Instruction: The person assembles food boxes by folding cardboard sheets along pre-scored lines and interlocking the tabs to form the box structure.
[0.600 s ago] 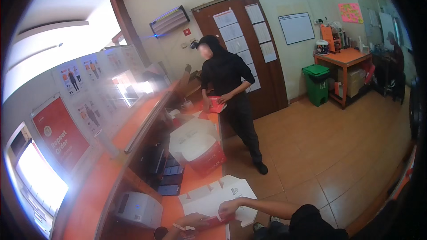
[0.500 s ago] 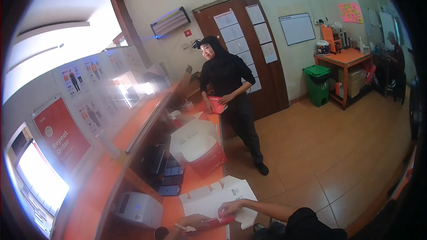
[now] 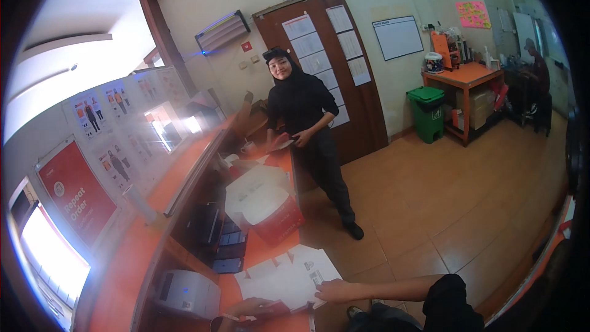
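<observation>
Both half-curled hands [image 3: 334, 291] touch a white carton [image 3: 281, 281], long axis slanting away rightward, their grip unclear.

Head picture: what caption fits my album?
Left hand and right hand at an opened-out white carton, a red-and-white box and standing co-worker beyond.

carton sheet [image 3: 279, 280] on counter [image 3: 231, 290], box [image 3: 279, 221] behind, machine [image 3: 192, 292] at left

White carton [image 3: 281, 278] — spread open on orange counter [image 3: 231, 292]
</observation>
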A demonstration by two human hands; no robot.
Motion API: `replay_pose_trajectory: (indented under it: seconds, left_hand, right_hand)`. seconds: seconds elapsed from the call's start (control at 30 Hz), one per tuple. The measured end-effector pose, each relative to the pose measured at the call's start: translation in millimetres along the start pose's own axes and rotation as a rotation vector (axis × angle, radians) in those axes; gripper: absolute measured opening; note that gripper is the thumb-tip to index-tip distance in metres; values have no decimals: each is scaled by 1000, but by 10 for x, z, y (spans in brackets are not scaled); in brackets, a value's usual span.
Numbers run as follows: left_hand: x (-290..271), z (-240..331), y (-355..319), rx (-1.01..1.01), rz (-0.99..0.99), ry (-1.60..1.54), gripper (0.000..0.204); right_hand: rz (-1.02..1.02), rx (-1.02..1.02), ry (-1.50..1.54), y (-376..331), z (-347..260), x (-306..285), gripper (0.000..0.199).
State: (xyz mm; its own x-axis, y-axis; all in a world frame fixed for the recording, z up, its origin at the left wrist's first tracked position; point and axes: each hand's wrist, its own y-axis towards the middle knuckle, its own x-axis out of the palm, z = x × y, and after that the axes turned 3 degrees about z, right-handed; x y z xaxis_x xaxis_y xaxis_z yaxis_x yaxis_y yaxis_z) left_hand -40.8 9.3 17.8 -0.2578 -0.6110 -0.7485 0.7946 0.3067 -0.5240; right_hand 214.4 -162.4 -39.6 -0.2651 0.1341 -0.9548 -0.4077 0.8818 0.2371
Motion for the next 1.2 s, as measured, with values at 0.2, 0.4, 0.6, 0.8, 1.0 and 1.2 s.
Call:
replay_pose_trajectory:
  seconds: [0.2,0.4,0.6,0.8,1.0,1.2]
  left_hand:
    - [149,-67,65,9,-37,19,48]
    - [206,59,44,-39,-68,79,46]
    - [112,382,-118,-82,-81,-174,48]
    - [374,572,-50,-123,175,188,41]
    - [574,660,334,-39,534,190,37]
    - [564,438,528,-105,433,69,47]
  right_hand:
    - [-565,-273,374,682,610,171,36]
    - [-954,178,1071,778,918,407,39]
    - [-823,223,947,680,856,354,41]
    - [-247,75,350,595,739,-46,38]
    - [-83,226,149,642,819,-281,31]
    - [405,239,242,466,963,333,30]
